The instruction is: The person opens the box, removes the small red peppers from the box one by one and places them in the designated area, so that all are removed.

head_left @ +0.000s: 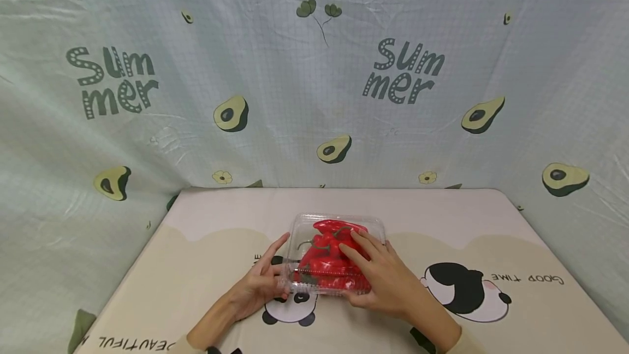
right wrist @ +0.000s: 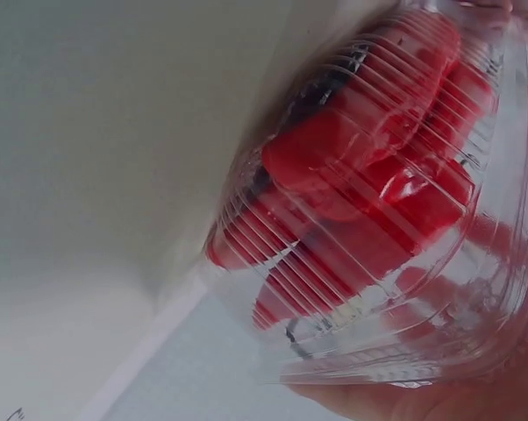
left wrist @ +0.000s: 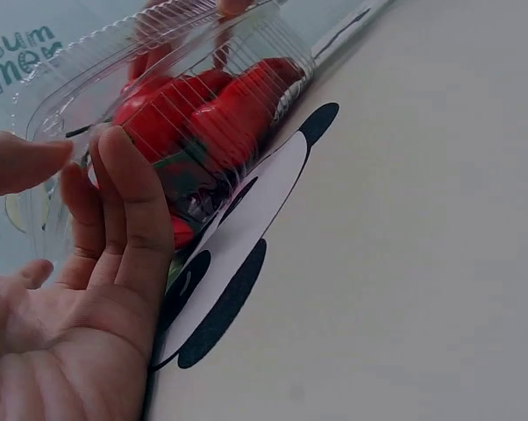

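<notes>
A clear plastic box (head_left: 304, 224) holds several red peppers (head_left: 326, 262) with green stems, near the middle of the table. At its near left corner, my left hand (head_left: 256, 289) grips the plastic, one finger stretched up along the left side. The left wrist view shows curled fingertips (left wrist: 124, 162) against the box wall. My right hand (head_left: 385, 277) holds the right side, its fingers spread across the top over the peppers and its thumb at the near edge. In the right wrist view, ribbed plastic (right wrist: 439, 338) fills much of the picture and partly hides that hand.
The pale tablecloth (head_left: 211, 255) carries printed pandas and lettering, with one panda print (head_left: 290, 310) partly under the box. Behind and beside the table hangs a light curtain (head_left: 275, 70) printed with avocados and "summer".
</notes>
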`<move>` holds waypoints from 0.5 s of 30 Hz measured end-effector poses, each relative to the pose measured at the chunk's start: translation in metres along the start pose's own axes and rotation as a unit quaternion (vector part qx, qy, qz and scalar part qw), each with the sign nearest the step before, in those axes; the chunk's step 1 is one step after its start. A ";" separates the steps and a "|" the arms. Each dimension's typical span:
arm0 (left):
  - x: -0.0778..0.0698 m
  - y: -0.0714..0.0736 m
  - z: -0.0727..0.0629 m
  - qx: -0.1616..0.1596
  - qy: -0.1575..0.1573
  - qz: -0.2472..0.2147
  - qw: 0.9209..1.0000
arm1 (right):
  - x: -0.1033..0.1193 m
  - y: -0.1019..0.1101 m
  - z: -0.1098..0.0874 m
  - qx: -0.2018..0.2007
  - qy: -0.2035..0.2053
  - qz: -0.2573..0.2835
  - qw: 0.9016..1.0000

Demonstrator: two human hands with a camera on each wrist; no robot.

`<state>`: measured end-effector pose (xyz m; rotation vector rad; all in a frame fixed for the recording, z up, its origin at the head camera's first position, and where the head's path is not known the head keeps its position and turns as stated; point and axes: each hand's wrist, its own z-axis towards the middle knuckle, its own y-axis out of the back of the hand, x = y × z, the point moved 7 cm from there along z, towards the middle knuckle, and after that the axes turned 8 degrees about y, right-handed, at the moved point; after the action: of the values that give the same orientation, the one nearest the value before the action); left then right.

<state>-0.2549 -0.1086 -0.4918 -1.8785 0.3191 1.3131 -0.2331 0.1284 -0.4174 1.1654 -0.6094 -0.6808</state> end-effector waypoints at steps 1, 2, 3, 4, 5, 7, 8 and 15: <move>0.000 0.000 0.000 -0.002 0.001 -0.003 1.000 | 0.000 0.000 0.000 -0.001 0.000 -0.001 1.000; 0.000 0.001 0.000 -0.005 0.002 -0.006 1.000 | 0.000 0.000 0.000 -0.001 0.001 -0.001 1.000; 0.001 0.001 0.000 -0.009 0.003 -0.007 1.000 | 0.000 -0.001 0.000 0.000 0.001 -0.002 1.000; 0.001 0.001 0.001 -0.012 0.004 -0.008 1.000 | 0.000 -0.001 0.000 0.000 0.001 -0.001 1.000; 0.001 0.002 0.001 -0.014 0.004 -0.009 1.000 | 0.000 -0.001 0.000 0.001 0.001 0.000 1.000; 0.001 0.002 0.002 -0.018 0.005 -0.009 1.000 | 0.000 -0.001 0.000 0.002 0.002 0.001 1.000; 0.002 0.003 0.002 -0.020 0.006 -0.009 1.000 | 0.000 0.000 0.000 0.003 0.002 0.003 1.000; 0.001 0.002 0.003 -0.020 0.003 -0.009 1.000 | -0.001 0.005 -0.002 0.003 0.017 0.013 1.000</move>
<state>-0.2574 -0.1073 -0.4939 -1.9142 0.2791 1.3107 -0.2318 0.1317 -0.4132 1.1701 -0.5970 -0.6360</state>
